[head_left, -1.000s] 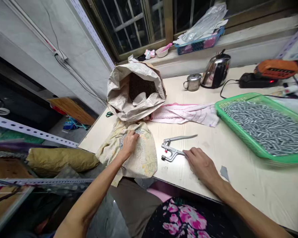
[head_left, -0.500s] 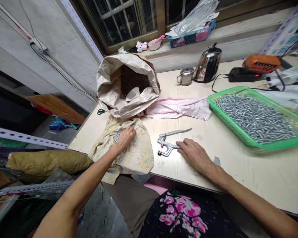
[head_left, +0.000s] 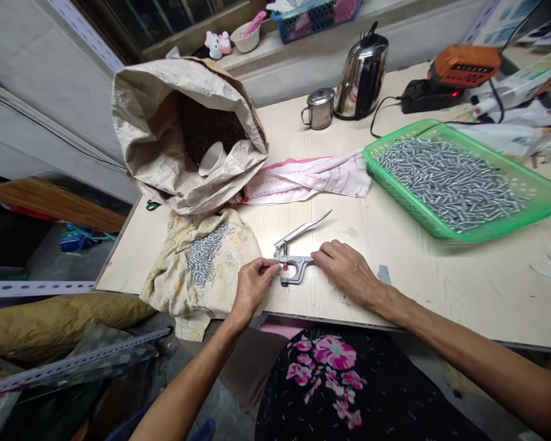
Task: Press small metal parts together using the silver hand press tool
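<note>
Fingers pinched together, my left hand (head_left: 253,283) is at the jaw of a pair of grey metal snap pliers (head_left: 298,267). Whatever lies between its fingertips is too small or hidden to make out. My right hand (head_left: 346,269) grips the lower handle of the pliers, while the upper handle stands raised and apart. A red piece and a spring show at the jaw. To the left, a pile of small silvery metal pins (head_left: 204,254) lies on a crumpled yellow floral cloth (head_left: 229,291).
A large pale sack (head_left: 142,122) holds dark bits and a white cup (head_left: 212,159). At the right is a green basket (head_left: 445,233) of similar metal pieces. A pink-white towel (head_left: 312,179), steel mug (head_left: 320,110), kettle (head_left: 360,76) and orange battery (head_left: 463,64) stand behind.
My left hand has left the pin pile and come right to the jaw of the pliers, fingers pinched. My right hand still holds the lower handle. The camera view has shifted.
</note>
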Demonstrator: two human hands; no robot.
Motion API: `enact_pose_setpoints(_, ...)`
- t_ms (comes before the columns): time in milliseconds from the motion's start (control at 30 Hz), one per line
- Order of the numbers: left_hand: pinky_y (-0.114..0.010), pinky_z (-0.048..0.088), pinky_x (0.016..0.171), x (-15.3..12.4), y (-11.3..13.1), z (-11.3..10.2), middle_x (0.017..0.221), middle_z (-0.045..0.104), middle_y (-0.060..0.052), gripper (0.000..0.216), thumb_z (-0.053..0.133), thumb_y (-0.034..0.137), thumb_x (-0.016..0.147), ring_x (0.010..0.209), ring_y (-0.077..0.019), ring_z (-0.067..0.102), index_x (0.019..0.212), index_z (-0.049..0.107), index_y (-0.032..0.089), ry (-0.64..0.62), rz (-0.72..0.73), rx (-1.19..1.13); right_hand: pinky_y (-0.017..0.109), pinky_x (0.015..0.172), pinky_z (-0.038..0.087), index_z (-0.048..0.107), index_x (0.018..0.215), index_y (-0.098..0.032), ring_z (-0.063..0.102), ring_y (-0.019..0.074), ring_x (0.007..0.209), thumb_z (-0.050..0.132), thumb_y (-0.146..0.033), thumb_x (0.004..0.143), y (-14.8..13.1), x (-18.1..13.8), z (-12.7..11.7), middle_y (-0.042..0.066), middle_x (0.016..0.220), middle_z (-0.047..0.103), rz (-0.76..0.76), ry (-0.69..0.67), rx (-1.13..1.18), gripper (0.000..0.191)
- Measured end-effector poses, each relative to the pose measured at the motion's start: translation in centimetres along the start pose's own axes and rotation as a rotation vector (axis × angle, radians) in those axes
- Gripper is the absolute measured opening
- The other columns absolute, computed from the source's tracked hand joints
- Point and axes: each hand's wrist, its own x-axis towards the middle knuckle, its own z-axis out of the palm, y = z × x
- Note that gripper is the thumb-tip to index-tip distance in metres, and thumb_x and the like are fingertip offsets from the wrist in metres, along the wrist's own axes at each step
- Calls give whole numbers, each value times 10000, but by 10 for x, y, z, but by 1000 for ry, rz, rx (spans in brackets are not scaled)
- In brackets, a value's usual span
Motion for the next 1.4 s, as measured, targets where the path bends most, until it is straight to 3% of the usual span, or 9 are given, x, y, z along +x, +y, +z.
enact_pose_setpoints(133, -215, 378, 546, -4, -10, 9, 670, 660, -23, 349, 719, 445, 700, 567, -107, 522, 807, 709, 113, 4, -87, -89, 338, 686, 274, 596, 893, -171, 411, 202, 788, 483, -126, 961, 1, -2, -3, 40, 822, 544, -36, 37, -70, 139)
enact_pose_setpoints(433, -214, 376, 535, -4, -15, 11, 658, 663, -33, 377, 708, 470, 693, 572, -117, 534, 809, 722, 111, 6, -109, -2, 349, 716, 255, 609, 869, -169, 389, 202, 769, 435, -114, 974, -3, 0, -14, 37, 767, 541, -84, 104, -99, 211)
enact_pose_setpoints(633, -219, 370, 522, 4, -21, 7, 657, 667, -33, 365, 647, 480, 724, 573, -133, 544, 769, 721, 126, -73, -80, 161, 354, 739, 248, 592, 850, -192, 398, 205, 786, 371, -93, 982, 1, 3, -12, 41, 793, 558, -77, 0, -86, 277)
enact_pose_setpoints(833, -221, 354, 501, 9, -10, 4, 547, 615, -17, 339, 624, 466, 725, 565, -151, 553, 675, 710, 143, -144, -121, 312, 357, 725, 249, 589, 834, -191, 410, 204, 782, 357, -68, 969, 5, 3, -7, 46, 808, 570, -61, -57, -22, 295)
enact_pose_setpoints(1400, -220, 285, 489, 13, 6, -1, 525, 540, 5, 324, 620, 470, 662, 520, -114, 428, 635, 663, 150, -326, -158, 305, 355, 710, 254, 608, 864, -188, 408, 201, 771, 353, -90, 985, 4, -3, -2, 40, 797, 565, -17, -50, -9, 298)
